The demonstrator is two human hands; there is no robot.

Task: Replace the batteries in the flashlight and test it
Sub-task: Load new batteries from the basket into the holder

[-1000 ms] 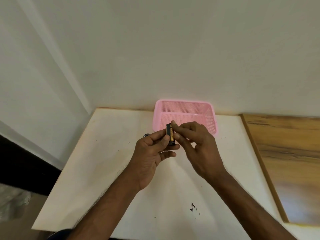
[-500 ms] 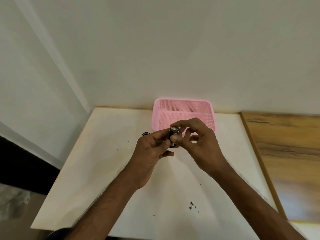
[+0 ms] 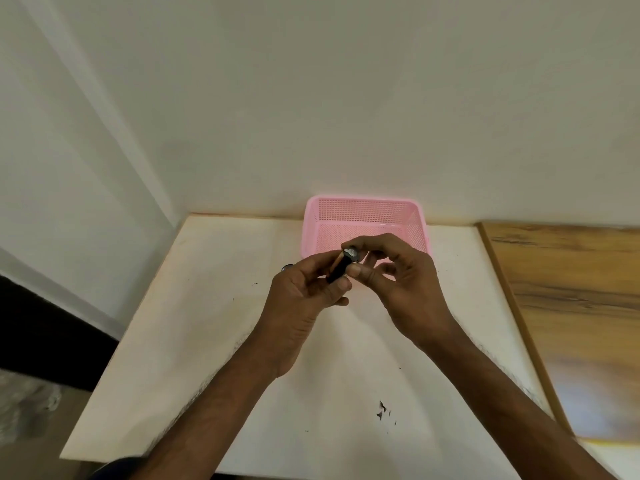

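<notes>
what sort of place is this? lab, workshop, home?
Probably a plain home or office room, not a workshop: white table in a corner of bare painted walls, pink plastic basket at the wall, wood-grain surface on the right. The left hand and right hand hold a battery.

1. Left hand (image 3: 303,299) hovers just in front of the pink basket (image 3: 363,199), thumb and fingers curled round a battery (image 3: 338,270).
2. Right hand (image 3: 407,289), just beside it, pinches the battery's upper end between forefinger and thumb.
3. Both bare forearms converge toward the basket.
</notes>
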